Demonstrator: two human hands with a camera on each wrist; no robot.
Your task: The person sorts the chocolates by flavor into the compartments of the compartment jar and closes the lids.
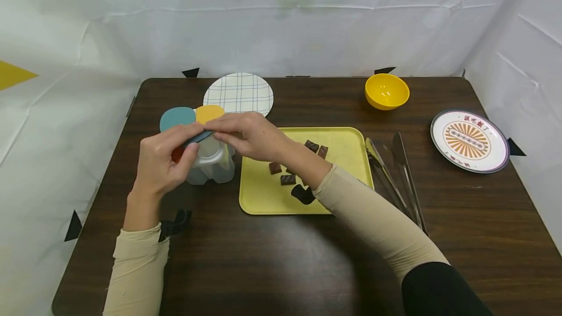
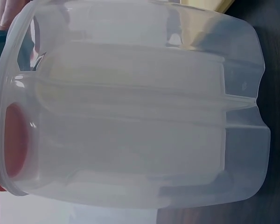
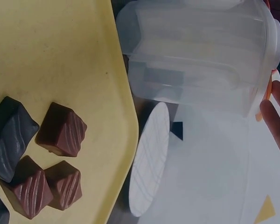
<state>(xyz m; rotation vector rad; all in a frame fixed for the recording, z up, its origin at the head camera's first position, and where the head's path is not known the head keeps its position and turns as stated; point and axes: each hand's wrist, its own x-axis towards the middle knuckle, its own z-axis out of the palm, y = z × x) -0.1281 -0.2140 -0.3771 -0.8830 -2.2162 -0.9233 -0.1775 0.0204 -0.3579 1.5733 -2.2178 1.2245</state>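
A translucent plastic storage container (image 1: 210,165) stands on the left of the table, topped with rounded flap lids: teal (image 1: 177,118), yellow (image 1: 209,113), blue (image 1: 198,137) and red (image 1: 177,154). My left hand (image 1: 163,156) holds the blue lid, fingers over its top and thumb lower at its near side. From the right, my right hand (image 1: 248,133) reaches across the tray, its straight fingers touching the lids near the blue one's edge. The container's clear wall (image 2: 130,121) fills the left wrist view. Right fingertips (image 3: 270,112) show beside the container's rim in the right wrist view.
A yellow tray (image 1: 259,199) holds several chocolate pieces (image 3: 63,130), partly hidden by my right arm. Metal tongs (image 1: 412,189) lie to its right. Behind are a checked plate (image 1: 239,92) and a yellow bowl (image 1: 387,91); a patterned plate (image 1: 470,141) sits far right.
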